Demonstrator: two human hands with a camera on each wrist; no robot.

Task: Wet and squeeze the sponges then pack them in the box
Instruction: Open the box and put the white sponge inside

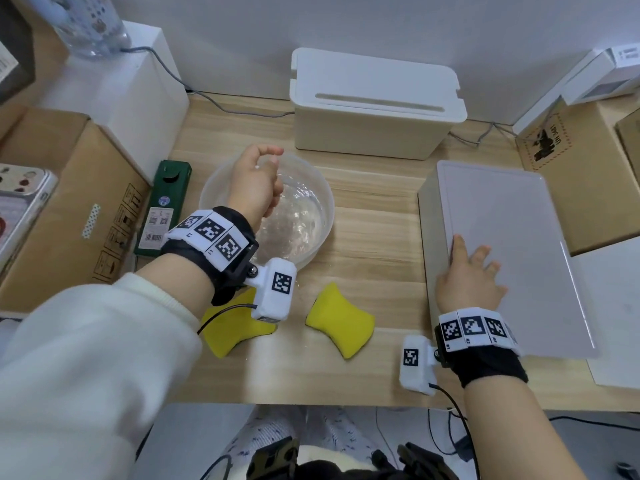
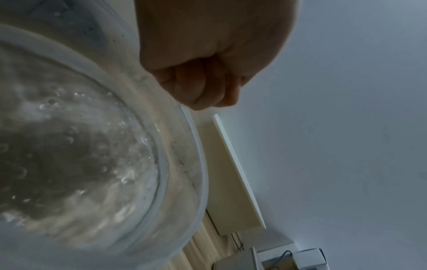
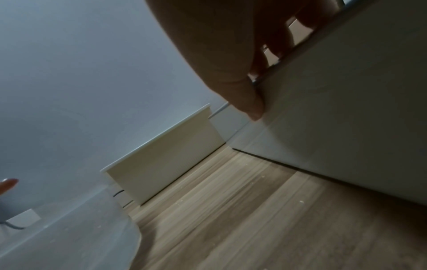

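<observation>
On the pale wooden worktop [image 1: 374, 216], two yellow sponges [image 1: 341, 320] lie lower centre. My left hand [image 1: 254, 185] hangs clenched, empty, over the clear water bowl [image 1: 320, 195]; my right hand [image 1: 467, 278], fingers spread, rests on the grey lidded box [image 1: 512, 244]. I should lift that lid squarely.

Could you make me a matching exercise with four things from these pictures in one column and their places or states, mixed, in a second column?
Things:
1. left hand
2. right hand
3. sponges
4. bowl

Places or states:
A. lying on the table, near its front edge
B. flat on the closed box lid
C. holds water
D. fingers curled, holding nothing, above the bowl

Pairs: 1-D, 2-B, 3-A, 4-C
</observation>
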